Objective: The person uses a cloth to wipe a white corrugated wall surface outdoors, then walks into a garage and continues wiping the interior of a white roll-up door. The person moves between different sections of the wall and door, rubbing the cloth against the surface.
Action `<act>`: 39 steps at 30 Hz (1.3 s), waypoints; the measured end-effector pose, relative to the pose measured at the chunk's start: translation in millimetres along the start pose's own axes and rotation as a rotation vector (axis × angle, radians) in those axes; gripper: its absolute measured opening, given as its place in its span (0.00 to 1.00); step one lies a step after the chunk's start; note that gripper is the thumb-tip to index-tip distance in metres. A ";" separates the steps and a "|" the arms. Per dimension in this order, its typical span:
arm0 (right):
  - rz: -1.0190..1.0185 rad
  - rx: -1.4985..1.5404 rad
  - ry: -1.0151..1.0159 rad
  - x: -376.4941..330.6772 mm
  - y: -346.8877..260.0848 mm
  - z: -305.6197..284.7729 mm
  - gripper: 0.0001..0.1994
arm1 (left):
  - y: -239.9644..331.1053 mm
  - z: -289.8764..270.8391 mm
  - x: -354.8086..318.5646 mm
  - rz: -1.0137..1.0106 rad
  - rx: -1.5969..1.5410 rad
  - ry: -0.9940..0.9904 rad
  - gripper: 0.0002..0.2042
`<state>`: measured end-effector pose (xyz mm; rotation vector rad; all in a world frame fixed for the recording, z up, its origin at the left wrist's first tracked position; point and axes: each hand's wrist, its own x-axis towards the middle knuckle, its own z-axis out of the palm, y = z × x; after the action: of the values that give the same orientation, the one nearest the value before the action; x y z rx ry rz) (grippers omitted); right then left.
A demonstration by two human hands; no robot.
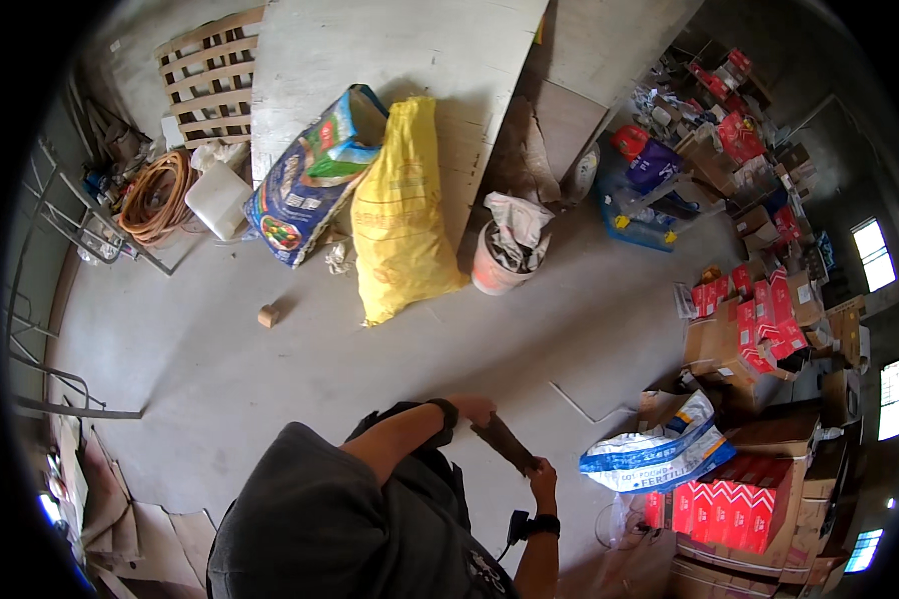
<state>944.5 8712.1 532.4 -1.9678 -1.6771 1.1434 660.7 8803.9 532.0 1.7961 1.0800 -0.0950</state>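
Observation:
Between my two hands is a flat dark brown strip (503, 444), narrow and slanting down to the right; its material is not clear. My left hand (475, 408) is closed at its upper left end, and my right hand (542, 479) is closed on its lower right end. Both hands are above the grey floor (370, 369), in front of my body. To the right of them lies a thin bent rod (575, 405). Beyond the rod, a white and blue sack (654, 457) drapes over boxes.
Ahead, a full yellow sack (400, 220) and a blue printed sack (305, 185) lean against a pale board (449, 60). A pink bucket (492, 270) stands beside them. A small block (268, 315) lies on the floor. Red boxes (729, 514) crowd the right; a metal frame (100, 215) stands left.

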 end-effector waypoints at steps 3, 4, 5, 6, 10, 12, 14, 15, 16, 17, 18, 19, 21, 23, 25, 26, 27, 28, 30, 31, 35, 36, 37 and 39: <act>-0.083 -0.101 -0.070 79.2 37.4 -52.6 0.16 | -5.7 8.4 100.9 0.144 -0.005 0.177 0.10; -0.095 -0.147 -0.096 108.2 34.1 -67.4 0.16 | -41.5 38.6 140.1 0.267 0.046 0.278 0.10; -0.092 -0.195 -0.097 135.8 29.2 -89.0 0.16 | -45.9 38.2 174.6 0.291 0.109 0.314 0.10; -0.091 -0.240 -0.080 165.2 21.6 -113.3 0.16 | -42.9 29.4 208.7 0.326 0.186 0.350 0.11; -0.147 -0.427 -0.016 274.5 7.8 -207.8 0.14 | 47.1 -56.9 318.1 -0.030 -0.043 0.301 0.15; -0.172 -0.476 -0.005 321.9 19.9 -246.7 0.15 | 70.1 -103.3 371.9 -0.167 -0.172 0.259 0.16; -0.126 -0.349 0.003 360.1 18.8 -289.4 0.15 | 87.9 -144.6 430.2 -0.042 -0.088 0.213 0.16; -0.069 -0.402 -0.011 377.7 12.1 -310.8 0.15 | 93.4 -158.6 455.0 0.009 -0.049 0.182 0.17; -0.081 -0.393 0.025 396.1 24.3 -335.2 0.15 | 116.4 -179.0 474.8 0.036 -0.101 0.221 0.15; -0.092 -0.366 0.048 409.9 40.2 -348.7 0.15 | 137.1 -200.1 483.1 0.044 -0.145 0.251 0.15; -0.106 -0.307 0.078 422.1 56.2 -364.5 0.15 | 153.1 -218.8 499.0 0.052 -0.190 0.281 0.14; -0.125 -0.298 0.075 437.5 61.7 -371.4 0.15 | 155.6 -231.2 516.7 0.052 -0.171 0.235 0.14; -0.152 -0.284 0.087 466.5 72.5 -390.1 0.14 | 160.2 -247.2 569.2 0.076 -0.131 0.143 0.16; -0.099 -0.352 0.078 494.2 71.0 -417.2 0.15 | 182.1 -280.9 603.4 0.012 -0.359 0.001 0.16; -0.055 -0.380 0.062 536.2 77.6 -442.4 0.16 | 195.3 -300.9 653.8 -0.034 -0.457 -0.108 0.18; -0.055 -0.396 0.055 564.2 86.5 -453.7 0.16 | 195.1 -305.2 688.8 -0.046 -0.435 -0.140 0.19; -0.055 -0.413 0.046 593.1 96.9 -464.6 0.16 | 193.4 -308.2 722.1 -0.058 -0.415 -0.173 0.20; -0.133 -0.385 0.056 628.9 120.3 -476.5 0.16 | 192.4 -311.4 757.1 -0.065 -0.307 -0.251 0.21; -0.149 -0.420 -0.014 680.6 144.0 -500.0 0.15 | 182.6 -324.6 820.3 -0.089 -0.119 -0.367 0.22; -0.138 -0.430 0.011 715.6 153.9 -527.8 0.15 | 215.9 -364.3 837.9 -0.022 -0.063 -0.398 0.24; -0.203 -0.383 -0.086 823.7 148.8 -609.6 0.12 | 261.1 -447.6 883.8 -0.096 -0.221 -0.286 0.27; -0.190 -0.343 -0.109 845.7 136.6 -627.7 0.14 | 266.1 -458.3 901.5 -0.085 -0.207 -0.238 0.28; -0.236 -0.350 -0.100 876.5 134.8 -645.5 0.14 | 278.5 -480.4 922.1 -0.102 -0.192 -0.211 0.28; -0.312 -0.386 -0.112 936.4 142.5 -683.8 0.14 | 300.5 -517.9 959.8 -0.133 -0.199 -0.167 0.27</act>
<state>1537.2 9718.7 524.7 -1.7750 -2.3096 0.8783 1245.8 9771.9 519.8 1.5113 1.0496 -0.2071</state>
